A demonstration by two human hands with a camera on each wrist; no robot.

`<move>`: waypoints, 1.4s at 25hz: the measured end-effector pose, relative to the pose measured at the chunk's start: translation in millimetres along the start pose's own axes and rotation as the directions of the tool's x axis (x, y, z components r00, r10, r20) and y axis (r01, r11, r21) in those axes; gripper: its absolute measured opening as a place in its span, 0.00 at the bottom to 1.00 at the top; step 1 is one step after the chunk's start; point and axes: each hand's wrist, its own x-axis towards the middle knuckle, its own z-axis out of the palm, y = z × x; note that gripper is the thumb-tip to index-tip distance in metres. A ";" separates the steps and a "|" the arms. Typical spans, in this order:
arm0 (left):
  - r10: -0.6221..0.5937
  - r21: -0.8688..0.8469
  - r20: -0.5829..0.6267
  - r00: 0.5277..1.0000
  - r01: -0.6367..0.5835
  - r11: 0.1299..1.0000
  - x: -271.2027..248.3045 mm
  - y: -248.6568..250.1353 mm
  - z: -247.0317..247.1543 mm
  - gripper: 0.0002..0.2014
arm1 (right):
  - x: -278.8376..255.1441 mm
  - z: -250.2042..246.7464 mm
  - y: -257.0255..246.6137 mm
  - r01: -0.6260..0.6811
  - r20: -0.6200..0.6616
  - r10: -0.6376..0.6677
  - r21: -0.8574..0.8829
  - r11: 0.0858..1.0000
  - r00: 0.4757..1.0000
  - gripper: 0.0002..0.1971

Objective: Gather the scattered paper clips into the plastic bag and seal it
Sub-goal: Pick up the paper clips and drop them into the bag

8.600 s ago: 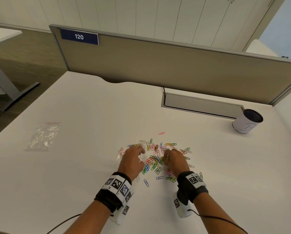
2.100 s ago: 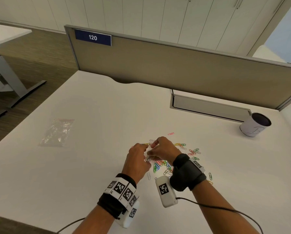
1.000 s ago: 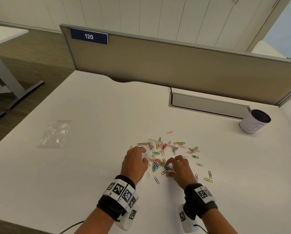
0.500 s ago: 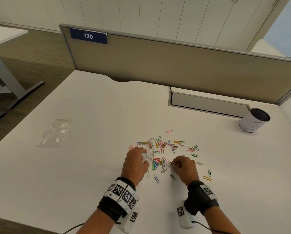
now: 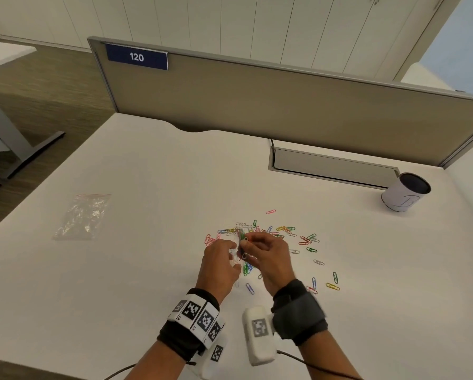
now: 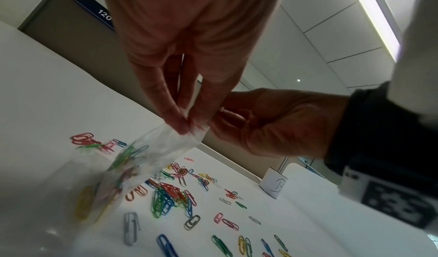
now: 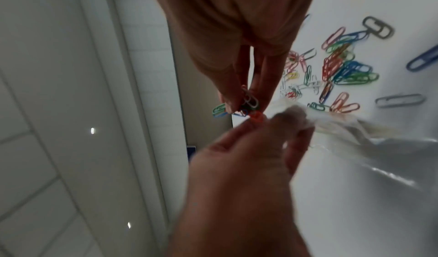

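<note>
Left wrist view | limp, slippery plastic bag (image 6: pixel 132 167) pinched at its mouth by left hand (image 6: pixel 187 58) | light paper clips (image 7: pixel 239 107) clamped in right hand (image 7: pixel 237 41) fingertips

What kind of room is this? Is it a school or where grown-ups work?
Most likely an office where grown-ups work. The white desk has a divider panel along its back edge with a number sign reading 120. Another desk stands nearby, and tall cupboards line the wall.

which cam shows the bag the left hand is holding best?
Left wrist: the plastic bag hangs from the left hand, clips visible inside. Right wrist shows only its blurred top. Head view: the hands mostly hide it.
</note>
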 end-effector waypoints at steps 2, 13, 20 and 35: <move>0.007 0.000 -0.012 1.000 -0.007 1.000 -0.8 0.8 -1.6 0.20 | 3.1 11.5 7.6 0.028 -0.041 -0.037 -0.194 0.981 0.998 0.05; -0.013 -0.004 -0.024 1.000 0.013 1.000 -1.3 0.8 -8.1 0.28 | 15.1 16.4 -4.4 0.129 0.081 -0.109 -0.805 0.580 0.991 0.04; 0.047 0.045 0.019 0.999 -0.047 0.998 -0.7 8.4 -4.9 0.24 | 18.8 18.5 -10.7 0.108 0.103 -0.039 -0.850 0.515 0.994 0.04; 0.063 0.053 0.006 0.998 -0.064 0.997 7.4 2.7 3.9 0.25 | -14.2 -104.4 -3.0 -0.027 -0.058 -0.077 -0.935 0.353 0.995 0.42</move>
